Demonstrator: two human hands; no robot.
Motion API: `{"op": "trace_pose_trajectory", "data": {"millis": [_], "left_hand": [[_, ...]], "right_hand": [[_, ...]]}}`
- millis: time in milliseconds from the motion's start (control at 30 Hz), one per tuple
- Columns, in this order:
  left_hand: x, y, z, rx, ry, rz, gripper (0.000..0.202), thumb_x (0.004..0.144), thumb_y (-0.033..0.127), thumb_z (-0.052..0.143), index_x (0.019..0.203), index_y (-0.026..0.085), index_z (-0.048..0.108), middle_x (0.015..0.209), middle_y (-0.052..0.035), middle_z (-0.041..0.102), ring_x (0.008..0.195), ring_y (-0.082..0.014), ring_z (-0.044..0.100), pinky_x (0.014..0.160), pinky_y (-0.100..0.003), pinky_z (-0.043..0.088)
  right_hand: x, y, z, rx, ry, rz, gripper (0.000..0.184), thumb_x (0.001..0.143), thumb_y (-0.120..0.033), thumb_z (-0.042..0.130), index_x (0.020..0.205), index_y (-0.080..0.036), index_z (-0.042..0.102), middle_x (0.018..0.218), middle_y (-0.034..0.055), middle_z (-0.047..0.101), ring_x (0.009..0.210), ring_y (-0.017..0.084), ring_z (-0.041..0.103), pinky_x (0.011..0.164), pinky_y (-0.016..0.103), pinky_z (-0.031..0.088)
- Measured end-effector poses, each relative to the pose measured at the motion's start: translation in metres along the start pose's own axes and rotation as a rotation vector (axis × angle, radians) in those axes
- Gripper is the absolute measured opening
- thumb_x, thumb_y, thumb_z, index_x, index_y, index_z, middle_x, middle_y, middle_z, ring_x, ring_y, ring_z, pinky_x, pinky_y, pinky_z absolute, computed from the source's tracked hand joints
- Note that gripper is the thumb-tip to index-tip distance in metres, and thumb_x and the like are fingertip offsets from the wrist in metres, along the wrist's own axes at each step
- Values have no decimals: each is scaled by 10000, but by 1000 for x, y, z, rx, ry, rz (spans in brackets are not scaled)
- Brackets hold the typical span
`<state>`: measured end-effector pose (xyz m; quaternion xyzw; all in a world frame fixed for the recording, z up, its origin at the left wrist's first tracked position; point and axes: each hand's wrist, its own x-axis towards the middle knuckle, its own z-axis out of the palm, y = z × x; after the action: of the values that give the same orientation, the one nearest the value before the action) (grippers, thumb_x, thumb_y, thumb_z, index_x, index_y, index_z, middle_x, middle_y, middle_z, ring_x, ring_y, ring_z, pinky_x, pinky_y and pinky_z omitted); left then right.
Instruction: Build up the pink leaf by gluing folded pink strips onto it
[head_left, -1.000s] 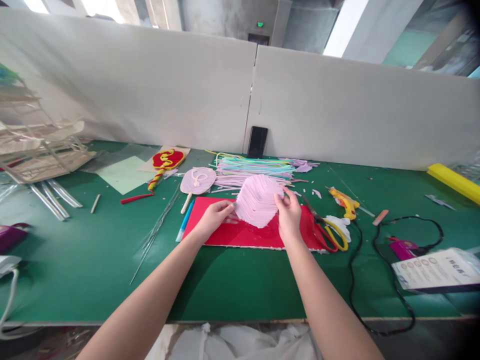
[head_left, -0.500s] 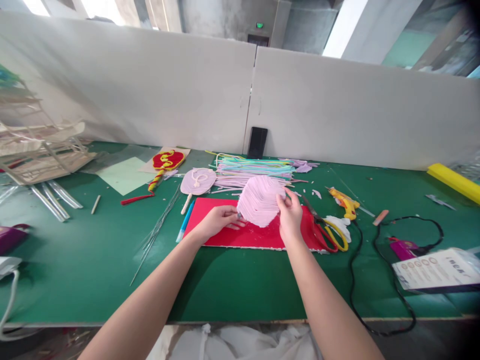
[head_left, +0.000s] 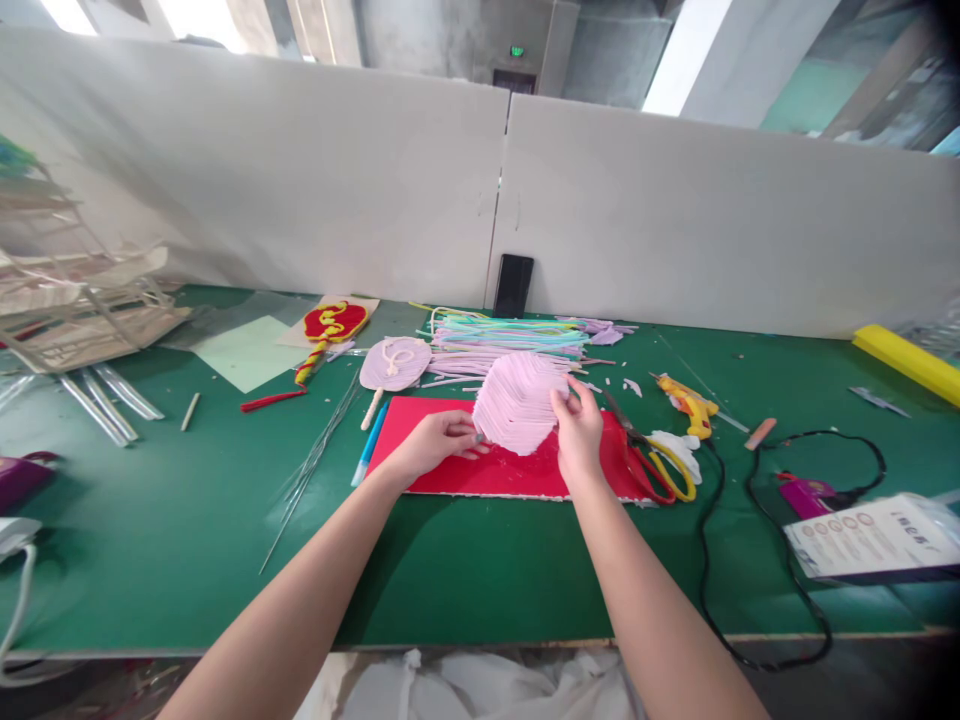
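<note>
My right hand pinches the right edge of a pale pink, roughly six-sided piece made of fuzzy pipe cleaners laid side by side in a chevron pattern. At its lower left edge is my left hand, fingers stretched and somewhat apart, the tips touching or very near the rim. Beneath both hands lies a red board. Scissors with red and yellow handles rest at the board's right end, and a blue pen lies along its left end.
Behind are pipe cleaners, a phone leaning on the partition, a lilac fan and a red-yellow fan. Wires lie left. On the right are a yellow glue gun, its black cord and a white box.
Almost nothing differs. Both hands and the pink piece hold nearly the same position, with a very slight shift of the whole view.
</note>
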<state>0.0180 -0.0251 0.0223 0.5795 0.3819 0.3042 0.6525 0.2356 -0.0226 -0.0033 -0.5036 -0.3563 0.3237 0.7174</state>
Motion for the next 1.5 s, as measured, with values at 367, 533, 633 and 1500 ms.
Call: {"op": "trace_pose_trajectory", "data": {"millis": [367, 533, 633, 1500], "left_hand": [[-1, 3, 2, 9, 25, 24, 365, 684, 418, 727, 895, 138, 622, 848, -89, 722, 832, -225, 685, 763, -342, 538], [1, 2, 2, 38, 88, 26, 452, 646, 470, 738, 926, 128, 646, 898, -71, 714, 838, -220, 664, 759, -326, 527], [1, 2, 1, 126, 143, 47, 475, 662, 517, 708, 921, 122, 667, 907, -69, 720, 888, -260, 650, 759, -328, 510], [0, -1, 1, -146, 133, 75, 489, 674, 420, 747, 1050, 126, 640, 995, -99, 718, 932, -261, 657, 849, -376, 500]], "right_hand": [[-2, -3, 3, -23, -28, -6, 513, 707, -403, 674, 1160, -186, 564, 1062, 102, 673, 968, 199, 619, 883, 369, 466], [-7, -10, 8, 35, -133, 24, 541, 701, -375, 689, 1193, -213, 534, 946, 56, 700, 904, 187, 639, 866, 357, 473], [-12, -15, 11, 60, -242, 67, 598, 699, -353, 703, 1252, -247, 500, 904, 26, 709, 876, 179, 647, 855, 345, 476], [-23, -24, 15, 127, -488, 435, 353, 649, -405, 749, 925, -193, 690, 892, 34, 730, 838, 220, 669, 717, 334, 525]]}}
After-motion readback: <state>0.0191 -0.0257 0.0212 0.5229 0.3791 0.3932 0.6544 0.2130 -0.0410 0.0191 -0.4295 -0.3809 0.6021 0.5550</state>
